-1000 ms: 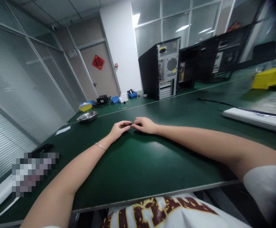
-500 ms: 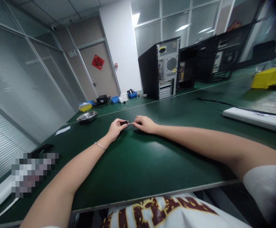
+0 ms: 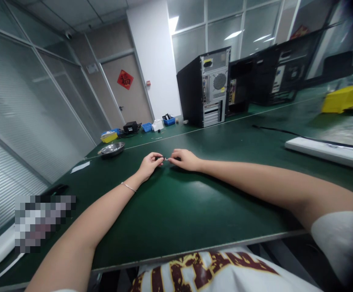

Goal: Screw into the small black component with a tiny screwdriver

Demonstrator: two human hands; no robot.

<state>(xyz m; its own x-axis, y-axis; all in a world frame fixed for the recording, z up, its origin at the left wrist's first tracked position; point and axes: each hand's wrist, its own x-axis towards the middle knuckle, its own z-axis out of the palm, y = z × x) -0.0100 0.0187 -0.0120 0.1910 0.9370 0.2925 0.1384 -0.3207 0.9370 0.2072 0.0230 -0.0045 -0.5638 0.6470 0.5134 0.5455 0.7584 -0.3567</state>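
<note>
My left hand (image 3: 148,165): grip pinched on a small black part (image 3: 160,157) between thumb and fingers, above the tabletop (image 3: 194,211); its long axis runs sideways, toward my right. Thin metal piece (image 3: 166,159) between hands. My right hand (image 3: 185,159): fingers curled; hold unclear, cannot tell.

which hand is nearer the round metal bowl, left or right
Left. The left hand is just right of the round metal bowl, not touching it; the right hand is farther right, beyond the left.
</note>
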